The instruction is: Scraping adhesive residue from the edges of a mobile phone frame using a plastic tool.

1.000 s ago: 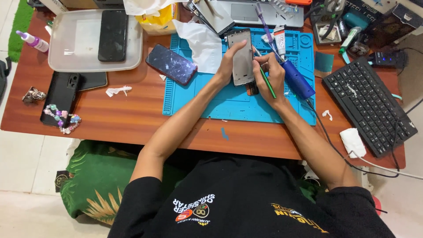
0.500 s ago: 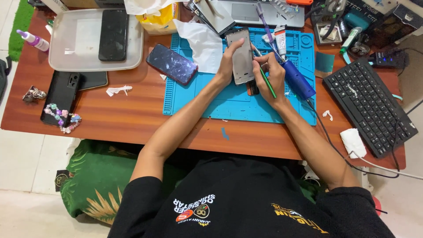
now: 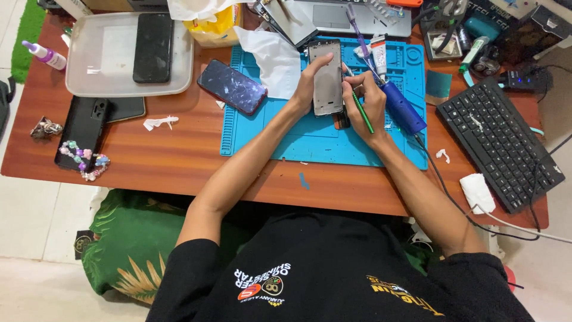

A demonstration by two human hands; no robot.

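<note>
In the head view we saw the phone frame standing on the blue mat, near the mat's far edge and about midway along it. Our left hand held the frame's left side, thumb and fingers clamped on it, with the forefinger stretched up toward its top corner. Our right hand sat just beside the frame's right side, its fingers closed together round a green tool whose tip pointed toward the frame's right edge; we could not tell whether the tip touched it.

A blue handpiece lay on the mat's right part, just beside our right hand, its cable running off over the mat's near right corner. A white tissue covered the mat's far left corner. A cracked phone lay tilted across the mat's left edge, half on the wooden table.

At the table's far left corner stood a white tray with a black phone in it. A small bottle lay beside the tray at the table's left edge. Near that left edge lay another dark phone with a bead strap over its near end. A black keyboard lay slanted by the table's right edge, with a white wad near its near end.
</note>
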